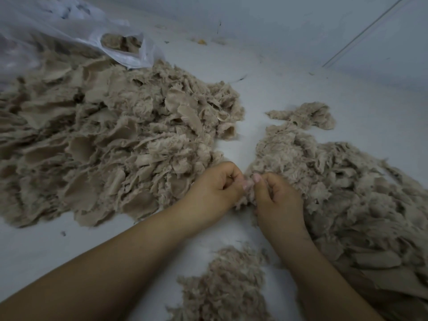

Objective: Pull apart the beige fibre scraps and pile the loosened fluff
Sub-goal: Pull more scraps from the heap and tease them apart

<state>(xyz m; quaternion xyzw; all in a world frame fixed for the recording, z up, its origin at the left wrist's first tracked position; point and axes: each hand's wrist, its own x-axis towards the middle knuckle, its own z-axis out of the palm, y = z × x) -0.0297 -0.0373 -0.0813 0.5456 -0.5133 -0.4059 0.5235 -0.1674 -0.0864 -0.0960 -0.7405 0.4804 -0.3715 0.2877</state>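
1. Head view, the relation that matters: small tuft of beige fibre scrap [249, 192] pinched between both hands, at the near-left edge of the wide right-hand heap of beige fibre pieces [347, 193]. Lying directly ahead of the wrists, equally near to each hand; no clear long axis to the tuft, too ragged and partly hidden to tell.
2. Left hand [216, 188]: fingers curled, thumb and fingertips pinching the left side of the tuft.
3. Right hand [275, 198]: fingers curled likewise, pinching the right side, its outer edge touching the right-hand heap.
4. Hands close together, thumbs nearly meeting over the tuft. Likely needed next: an outward pull, left and right.
5. Large mound of unpicked beige fabric scraps [111, 144] well to the left of the tuft, across a bare strip of pale grey surface [278, 84].
6. Small pile of loosened beige fluff [222, 288] nearer than the tuft, between the forearms.
7. Translucent white plastic bag [69, 33] beyond the mound, more scraps showing in its mouth.
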